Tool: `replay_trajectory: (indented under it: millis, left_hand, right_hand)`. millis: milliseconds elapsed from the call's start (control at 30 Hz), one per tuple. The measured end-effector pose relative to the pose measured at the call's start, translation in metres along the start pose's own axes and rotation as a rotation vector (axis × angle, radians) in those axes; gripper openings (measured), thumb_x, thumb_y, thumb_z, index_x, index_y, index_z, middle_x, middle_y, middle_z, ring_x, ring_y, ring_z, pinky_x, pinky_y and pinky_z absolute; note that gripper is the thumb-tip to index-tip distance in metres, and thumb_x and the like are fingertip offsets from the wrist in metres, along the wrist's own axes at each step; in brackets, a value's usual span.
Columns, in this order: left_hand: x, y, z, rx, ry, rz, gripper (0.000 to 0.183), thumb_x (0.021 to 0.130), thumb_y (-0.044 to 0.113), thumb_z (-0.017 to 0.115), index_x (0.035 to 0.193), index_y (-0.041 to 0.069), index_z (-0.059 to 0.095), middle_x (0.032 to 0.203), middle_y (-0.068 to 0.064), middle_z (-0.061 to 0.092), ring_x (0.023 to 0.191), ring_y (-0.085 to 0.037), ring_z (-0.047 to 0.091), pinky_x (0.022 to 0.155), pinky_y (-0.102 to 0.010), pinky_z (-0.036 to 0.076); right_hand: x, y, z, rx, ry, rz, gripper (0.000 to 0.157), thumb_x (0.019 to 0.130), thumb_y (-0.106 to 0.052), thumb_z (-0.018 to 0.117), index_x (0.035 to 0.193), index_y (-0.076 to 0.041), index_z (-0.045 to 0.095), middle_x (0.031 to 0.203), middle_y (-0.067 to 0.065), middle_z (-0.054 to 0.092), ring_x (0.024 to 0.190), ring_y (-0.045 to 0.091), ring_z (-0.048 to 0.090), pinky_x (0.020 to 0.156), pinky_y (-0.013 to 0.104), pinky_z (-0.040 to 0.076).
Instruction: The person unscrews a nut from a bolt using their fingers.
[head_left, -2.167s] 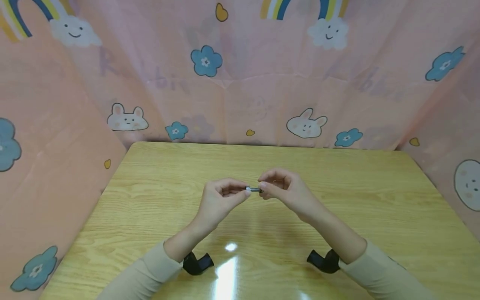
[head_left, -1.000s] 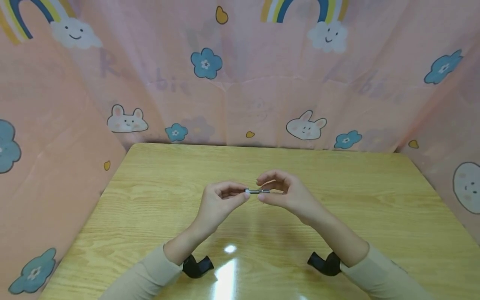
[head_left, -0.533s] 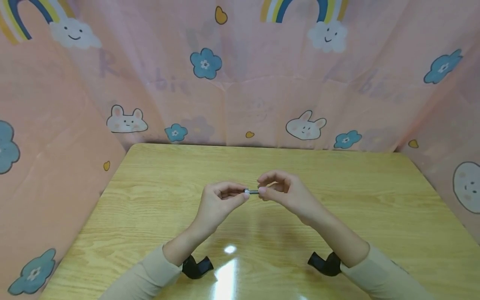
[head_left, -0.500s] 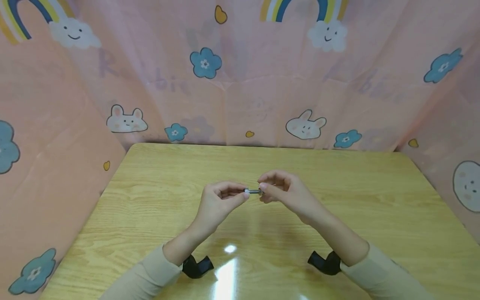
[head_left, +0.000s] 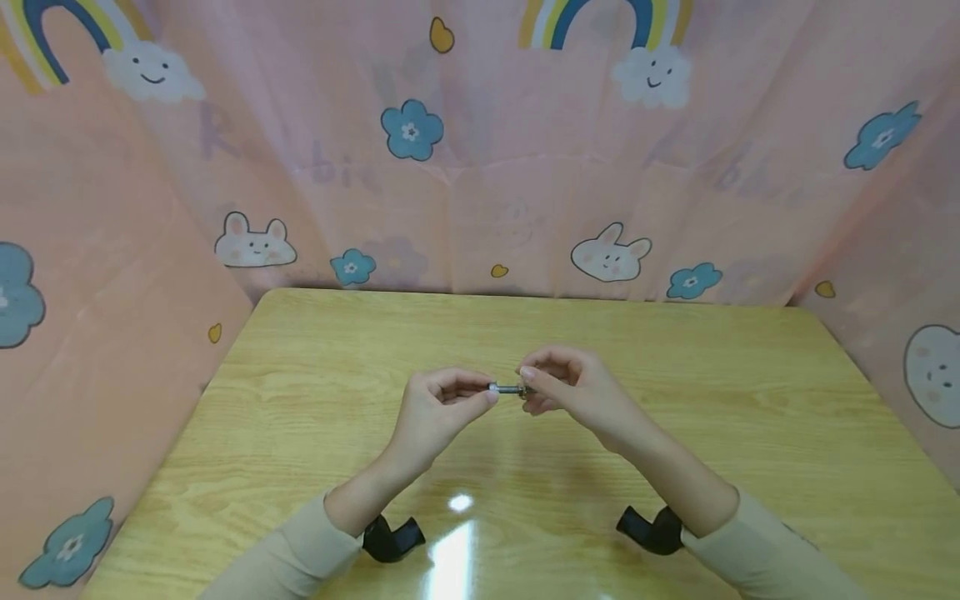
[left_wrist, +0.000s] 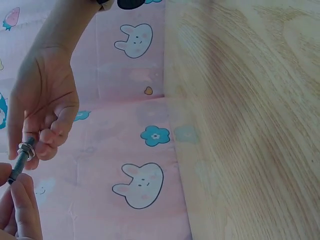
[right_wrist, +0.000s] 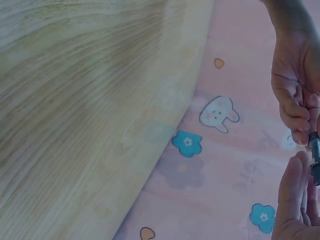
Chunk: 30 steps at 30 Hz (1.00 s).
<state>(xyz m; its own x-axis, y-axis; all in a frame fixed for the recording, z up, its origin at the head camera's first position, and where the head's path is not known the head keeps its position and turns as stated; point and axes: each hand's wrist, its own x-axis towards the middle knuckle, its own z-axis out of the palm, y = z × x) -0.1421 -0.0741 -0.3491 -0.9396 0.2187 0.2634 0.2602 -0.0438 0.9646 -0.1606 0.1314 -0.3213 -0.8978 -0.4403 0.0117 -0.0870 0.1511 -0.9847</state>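
Thumb and fingertips of my left hand (head_left: 442,408) pinch the head end of a small metal bolt (head_left: 507,389), held level above the table. A nut (left_wrist: 26,149) sits partway along its thread, with what looks like a washer against it. My right hand (head_left: 573,385) has thumb and fingers at the nut, pinching it from both sides; the bolt's free end points into this hand. In the right wrist view the left hand (right_wrist: 295,75) is above and the right hand (right_wrist: 292,195) below, the bolt (right_wrist: 314,146) between them at the frame's edge.
The wood-grain table (head_left: 360,333) lies below both hands, with a bright light reflection near its front. A pink patterned cloth (head_left: 480,192) hangs behind and at both sides. Black wrist cameras (head_left: 392,540) sit at the sleeve cuffs.
The right thumb and fingers have parted, closed again at the nut and rolled, the thumb moving up over it. The nut shows more plainly now. The left hand stays nearly still on the bolt head.
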Motion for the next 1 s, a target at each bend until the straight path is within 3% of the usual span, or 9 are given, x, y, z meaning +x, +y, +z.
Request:
replay_trajectory:
  millis: [100, 267, 467, 600, 733, 900, 1000]
  left_hand:
    - [0.0000, -0.0001, -0.0001, 0.005, 0.004, -0.002, 0.016, 0.082, -0.001, 0.068, 0.096, -0.009, 0.067, 0.092, -0.016, 0.067, 0.079, -0.016, 0.066, 0.073, -0.030, 0.055]
    - [0.0003, -0.0003, -0.0007, 0.006, 0.009, -0.008, 0.018, 0.082, -0.001, 0.067, 0.097, -0.010, 0.066, 0.091, -0.016, 0.067, 0.078, -0.015, 0.066, 0.073, -0.030, 0.055]
    - [0.0007, 0.0002, -0.0001, 0.013, 0.005, -0.012, 0.016, 0.082, 0.000, 0.067, 0.096, -0.008, 0.067, 0.091, -0.016, 0.068, 0.080, -0.017, 0.067, 0.074, -0.031, 0.056]
    - [0.0020, 0.0019, 0.0000, 0.016, -0.008, -0.001, 0.016, 0.082, 0.001, 0.068, 0.097, -0.007, 0.067, 0.092, -0.016, 0.068, 0.080, -0.017, 0.067, 0.074, -0.031, 0.055]
    - [0.0032, 0.0028, -0.0005, 0.027, -0.005, 0.009, 0.017, 0.082, 0.001, 0.068, 0.096, -0.008, 0.067, 0.091, -0.017, 0.067, 0.079, -0.017, 0.066, 0.072, -0.030, 0.056]
    - [0.0039, 0.0034, 0.0015, 0.026, -0.009, 0.002, 0.017, 0.082, 0.002, 0.069, 0.096, -0.009, 0.067, 0.091, -0.018, 0.067, 0.079, -0.017, 0.066, 0.073, -0.030, 0.056]
    - [0.0041, 0.0038, 0.0026, 0.020, -0.010, 0.007, 0.017, 0.082, 0.002, 0.069, 0.096, -0.009, 0.067, 0.091, -0.017, 0.067, 0.079, -0.017, 0.066, 0.073, -0.030, 0.055]
  right_hand:
    - [-0.0006, 0.0009, 0.0001, -0.003, -0.012, 0.016, 0.022, 0.091, -0.012, 0.060, 0.105, 0.006, 0.059, 0.094, 0.016, 0.062, 0.083, 0.024, 0.064, 0.075, 0.035, 0.055]
    - [-0.0009, 0.0008, 0.0001, 0.009, -0.009, -0.040, 0.029, 0.084, -0.003, 0.067, 0.110, 0.004, 0.057, 0.111, 0.016, 0.056, 0.101, 0.027, 0.057, 0.081, 0.034, 0.053]
    - [0.0013, 0.0008, -0.0010, 0.011, -0.046, 0.015, 0.029, 0.095, -0.018, 0.055, 0.108, 0.007, 0.058, 0.093, 0.013, 0.063, 0.080, 0.020, 0.064, 0.076, 0.035, 0.055]
    - [-0.0013, 0.0012, -0.0026, 0.053, -0.082, 0.010, 0.025, 0.093, -0.011, 0.057, 0.109, 0.008, 0.055, 0.098, 0.012, 0.061, 0.088, 0.020, 0.062, 0.080, 0.036, 0.053]
    - [-0.0024, -0.0007, -0.0042, 0.027, -0.072, -0.015, 0.032, 0.087, -0.007, 0.064, 0.115, 0.005, 0.052, 0.111, 0.014, 0.055, 0.101, 0.022, 0.057, 0.083, 0.035, 0.052]
    - [-0.0008, -0.0025, -0.0033, 0.036, -0.055, 0.047, 0.031, 0.094, -0.017, 0.056, 0.112, 0.008, 0.052, 0.095, 0.011, 0.060, 0.084, 0.020, 0.063, 0.077, 0.033, 0.054]
    - [-0.0013, -0.0017, -0.0026, 0.073, -0.036, 0.058, 0.025, 0.092, -0.012, 0.059, 0.108, 0.007, 0.054, 0.091, 0.009, 0.061, 0.080, 0.018, 0.063, 0.077, 0.033, 0.054]
